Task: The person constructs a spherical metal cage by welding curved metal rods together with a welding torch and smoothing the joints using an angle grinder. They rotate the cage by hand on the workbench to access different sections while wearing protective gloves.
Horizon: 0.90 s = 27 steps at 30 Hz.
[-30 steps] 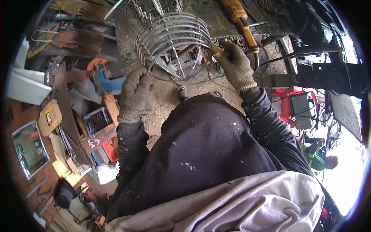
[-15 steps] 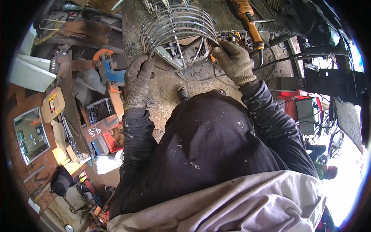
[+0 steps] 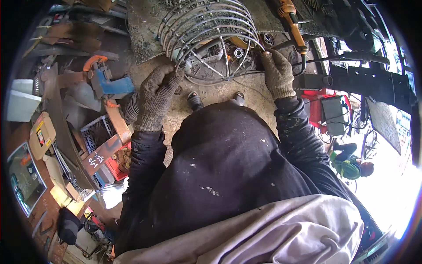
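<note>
Left hand [image 3: 156, 99] and right hand [image 3: 279, 75] grip the cage [image 3: 224, 53] on opposite sides; uneven pulling might bend it out of shape.

Grey wire frame [image 3: 224, 52], orange power tool [image 3: 297, 37] — dark, white-specked top [image 3: 220, 154]

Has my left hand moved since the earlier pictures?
Yes. Your left hand now appears farther right of the blue tool, with a wider gap between them in view.
</note>
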Motion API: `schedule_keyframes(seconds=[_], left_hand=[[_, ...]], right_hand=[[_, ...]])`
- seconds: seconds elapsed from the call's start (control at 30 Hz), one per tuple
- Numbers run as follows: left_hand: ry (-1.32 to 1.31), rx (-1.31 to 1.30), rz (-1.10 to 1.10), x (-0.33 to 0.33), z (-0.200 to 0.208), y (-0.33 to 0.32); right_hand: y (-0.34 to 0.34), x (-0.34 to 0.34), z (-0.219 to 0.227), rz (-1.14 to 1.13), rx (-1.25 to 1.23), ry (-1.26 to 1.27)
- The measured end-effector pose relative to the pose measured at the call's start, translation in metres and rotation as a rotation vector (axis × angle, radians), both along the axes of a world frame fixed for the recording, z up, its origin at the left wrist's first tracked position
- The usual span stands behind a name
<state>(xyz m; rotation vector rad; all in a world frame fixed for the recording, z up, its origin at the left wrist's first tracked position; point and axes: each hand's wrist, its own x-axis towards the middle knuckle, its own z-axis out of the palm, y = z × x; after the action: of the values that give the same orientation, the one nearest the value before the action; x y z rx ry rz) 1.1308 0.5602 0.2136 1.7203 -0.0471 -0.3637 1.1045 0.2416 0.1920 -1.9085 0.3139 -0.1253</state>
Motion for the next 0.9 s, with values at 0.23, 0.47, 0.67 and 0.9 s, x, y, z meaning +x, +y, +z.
schedule_keyframes(seconds=[0.23, 0.47, 0.67, 0.9], left_hand=[[-0.003, -0.024, 0.070, -0.003, -0.020, -0.004], [0.017, -0.192, 0.061, -0.003, -0.024, -0.006], [-0.078, -0.124, 0.178, -0.008, -0.029, -0.015], [-0.086, 0.058, 0.247, -0.013, -0.038, -0.017]], right_hand=[[-0.003, -0.005, -0.003, -0.002, 0.003, 0.017], [-0.009, 0.000, -0.015, 0.053, 0.096, 0.011], [-0.018, 0.004, -0.022, 0.123, 0.134, 0.012], [-0.018, 0.008, -0.009, 0.161, 0.249, 0.000]])
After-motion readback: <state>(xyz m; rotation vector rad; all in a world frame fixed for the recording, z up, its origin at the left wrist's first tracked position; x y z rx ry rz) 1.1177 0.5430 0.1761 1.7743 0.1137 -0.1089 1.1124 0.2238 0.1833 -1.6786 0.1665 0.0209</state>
